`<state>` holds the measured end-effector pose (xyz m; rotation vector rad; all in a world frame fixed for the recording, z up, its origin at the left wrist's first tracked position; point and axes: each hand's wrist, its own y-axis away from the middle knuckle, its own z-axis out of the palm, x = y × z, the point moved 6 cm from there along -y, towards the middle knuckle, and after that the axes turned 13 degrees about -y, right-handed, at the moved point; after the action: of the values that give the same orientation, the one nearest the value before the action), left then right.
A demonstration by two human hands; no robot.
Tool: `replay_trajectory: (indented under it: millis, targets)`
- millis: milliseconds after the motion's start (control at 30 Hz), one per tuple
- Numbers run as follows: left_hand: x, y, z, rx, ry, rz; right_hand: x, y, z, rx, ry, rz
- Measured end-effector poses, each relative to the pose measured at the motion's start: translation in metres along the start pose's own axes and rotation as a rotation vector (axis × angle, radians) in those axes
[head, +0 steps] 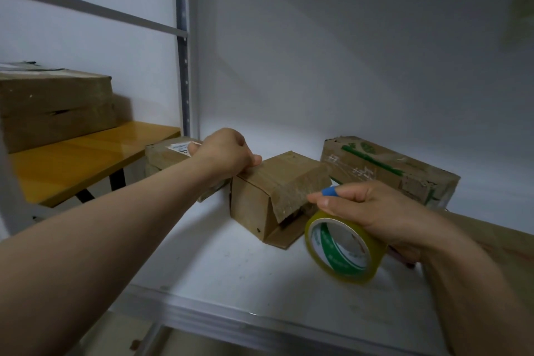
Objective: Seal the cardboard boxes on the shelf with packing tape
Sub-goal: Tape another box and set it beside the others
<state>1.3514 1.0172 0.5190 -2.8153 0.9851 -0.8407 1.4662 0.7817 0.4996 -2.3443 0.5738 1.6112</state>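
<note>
Small brown cardboard box (277, 191) at mid-depth on the white shelf (231, 263), between a labelled brown carton (170, 153) just beside it on the left and a green-printed brown carton (387, 170) on the right. Near end unsealed: upper flap drooping, lower flap splayed on the shelf. Left hand (225, 153) curled over the far top edge, thumb on the top panel, gripping the box. Right hand (372, 211) wrapped round a roll of yellowish clear packing tape (344, 248) with green-and-white core, thumb and forefinger pinched together just beside the drooping flap; blue piece (332, 191) at the forefinger, too small to identify; free tape end not discernible. Judged step: first strip about to be started on the open end. For a sound seal: fold the lower flap in first, press the upper flap flush, anchor the tape end on the top panel back from the edge, draw the roll taut across the seam and down the end face, rub flat before cutting. Brace firmly with the left hand against the pull, a light box being likely to slide. Risks: tape folding on itself, flap springing open under a slack strip. Large brown carton (55, 107) on the yellow wooden bench (86, 159), well apart.
</note>
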Motion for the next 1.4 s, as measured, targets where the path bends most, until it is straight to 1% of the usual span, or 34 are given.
replay_trajectory:
  millis: [167, 267, 367, 433, 467, 500, 567, 633, 700, 733, 767, 800, 833, 867, 933, 967, 1000, 1067, 1133, 1167, 1233, 1300, 1400]
  targets:
    - [0.003, 0.008, -0.004, 0.053, -0.159, 0.028, 0.007, -0.004, 0.004, -0.014, 0.011, 0.026]
    - [0.013, 0.017, -0.009, 0.097, -0.365, 0.071, 0.008, -0.005, 0.006, -0.015, 0.02, 0.037]
    - [0.021, 0.025, -0.007, 0.114, -0.517, 0.119, 0.008, -0.005, 0.007, -0.017, 0.046, 0.04]
    - [0.02, 0.026, -0.004, 0.094, -0.592, 0.092, 0.008, -0.006, 0.007, -0.01, 0.064, 0.039]
    - [0.018, 0.026, -0.002, 0.08, -0.591, 0.063, 0.008, -0.006, 0.007, -0.009, 0.073, 0.037]
    - [0.015, 0.025, -0.002, 0.063, -0.532, 0.026, 0.008, -0.007, 0.006, -0.007, 0.079, 0.035]
    - [0.005, 0.022, -0.003, 0.016, -0.285, -0.048, 0.008, -0.007, 0.007, -0.011, 0.085, 0.039]
    - [-0.002, 0.016, 0.003, -0.092, -0.037, -0.103, 0.007, -0.007, 0.007, -0.016, 0.099, 0.043]
    - [-0.012, 0.014, 0.015, -0.185, 0.174, -0.226, 0.006, -0.007, 0.008, -0.015, 0.12, 0.049]
    - [-0.016, 0.014, 0.021, -0.2, 0.308, -0.287, 0.005, -0.008, 0.009, -0.011, 0.121, 0.051]
    - [-0.019, 0.012, 0.026, -0.192, 0.426, -0.304, 0.004, -0.008, 0.01, -0.006, 0.117, 0.051]
    - [-0.019, 0.009, 0.028, -0.166, 0.487, -0.275, 0.004, -0.009, 0.01, 0.003, 0.117, 0.05]
    - [-0.017, 0.009, 0.028, -0.127, 0.492, -0.223, 0.004, -0.01, 0.01, 0.012, 0.123, 0.048]
    - [-0.015, 0.012, 0.023, -0.052, 0.42, -0.166, 0.004, -0.01, 0.01, 0.015, 0.128, 0.048]
    - [-0.002, 0.026, 0.004, 0.187, 0.131, 0.004, 0.004, -0.01, 0.01, 0.017, 0.13, 0.051]
    - [0.011, 0.04, -0.003, 0.259, 0.008, 0.118, 0.003, -0.009, 0.011, 0.014, 0.135, 0.053]
    - [0.024, 0.055, -0.001, 0.259, -0.099, 0.215, 0.003, -0.009, 0.011, 0.009, 0.144, 0.052]
    - [0.038, 0.074, 0.019, 0.129, -0.323, 0.307, 0.002, -0.008, 0.012, 0.002, 0.145, 0.052]
    - [0.038, 0.078, 0.038, 0.044, -0.448, 0.361, 0.001, -0.008, 0.014, -0.006, 0.13, 0.055]
    - [0.036, 0.075, 0.043, 0.019, -0.448, 0.4, 0.0, -0.007, 0.016, -0.016, 0.131, 0.057]
    - [0.031, 0.064, 0.045, -0.049, -0.346, 0.493, 0.0, -0.008, 0.02, -0.017, 0.121, 0.065]
    - [0.026, 0.052, 0.042, -0.13, -0.243, 0.569, 0.003, -0.012, 0.026, -0.002, 0.059, 0.083]
    - [0.017, 0.033, 0.04, -0.273, -0.156, 0.583, 0.009, -0.017, 0.042, 0.013, -0.049, 0.116]
